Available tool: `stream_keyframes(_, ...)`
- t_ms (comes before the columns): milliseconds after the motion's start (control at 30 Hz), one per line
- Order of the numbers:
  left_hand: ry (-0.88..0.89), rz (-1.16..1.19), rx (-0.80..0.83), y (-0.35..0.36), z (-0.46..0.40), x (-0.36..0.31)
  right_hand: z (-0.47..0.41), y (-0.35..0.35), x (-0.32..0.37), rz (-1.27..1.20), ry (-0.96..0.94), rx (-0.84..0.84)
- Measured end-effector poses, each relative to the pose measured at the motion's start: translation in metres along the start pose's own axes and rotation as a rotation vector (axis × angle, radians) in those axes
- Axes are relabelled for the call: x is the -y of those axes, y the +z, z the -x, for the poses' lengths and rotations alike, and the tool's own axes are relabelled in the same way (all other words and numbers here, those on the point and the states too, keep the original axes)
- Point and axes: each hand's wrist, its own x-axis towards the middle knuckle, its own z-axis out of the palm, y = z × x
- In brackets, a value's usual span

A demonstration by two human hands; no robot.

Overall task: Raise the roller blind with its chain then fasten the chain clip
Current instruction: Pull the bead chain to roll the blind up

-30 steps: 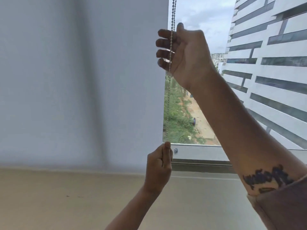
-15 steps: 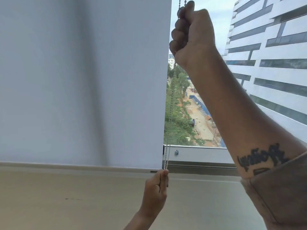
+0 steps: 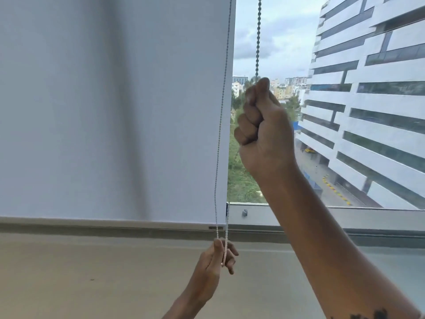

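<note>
The pale grey roller blind [image 3: 115,111] covers the left part of the window, and its bottom bar [image 3: 103,223] hangs just above the sill. The bead chain [image 3: 258,38] drops from the top. My right hand [image 3: 264,130] is a fist around it at mid-height, in front of the glass. A second strand [image 3: 220,134] runs down the blind's right edge. My left hand [image 3: 218,261] pinches the bottom of the chain loop, just below the bar. A small metal fitting [image 3: 244,212] sits on the window frame, right of the strands.
The grey window frame [image 3: 345,217] runs across below the glass, with a beige wall [image 3: 92,272] under it. Outside are a white office building [image 3: 379,111], trees and a road far below.
My right hand closed on the chain high up, then came down with it to mid-height. My left hand has sunk a little lower, still on the loop's bottom.
</note>
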Motion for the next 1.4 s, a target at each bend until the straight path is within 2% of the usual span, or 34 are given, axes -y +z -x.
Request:
stream_keyframes(367, -0.034, 0.275, -0.103, -0.008, -0.042, -0.085, 0.09, -0.04, -0.06, -0.103, 0.124, -0.052)
stream_keyframes(600, 0.132, 0.374, -0.106, -0.017, -0.081, -0.196, 0.126, -0.059, -0.088, -0.023, 0.19, -0.135)
stream_keyframes(800, 0.108, 0.361, -0.073, -0.005, -0.107, -0.299, 0.151, -0.077, -0.116, 0.0, 0.229, -0.215)
stream_keyframes(933, 0.156, 0.352, -0.039, 0.0, -0.112, -0.345, 0.169, -0.091, -0.137, 0.037, 0.258, -0.229)
stream_keyframes(1100, 0.129, 0.375, 0.026, 0.004, -0.117, -0.362, 0.185, -0.112, -0.153, 0.118, 0.272, -0.247)
stream_keyframes(1400, 0.193, 0.29, -0.178, 0.023, -0.102, -0.313, 0.204, -0.144, -0.183, 0.303, 0.333, -0.282)
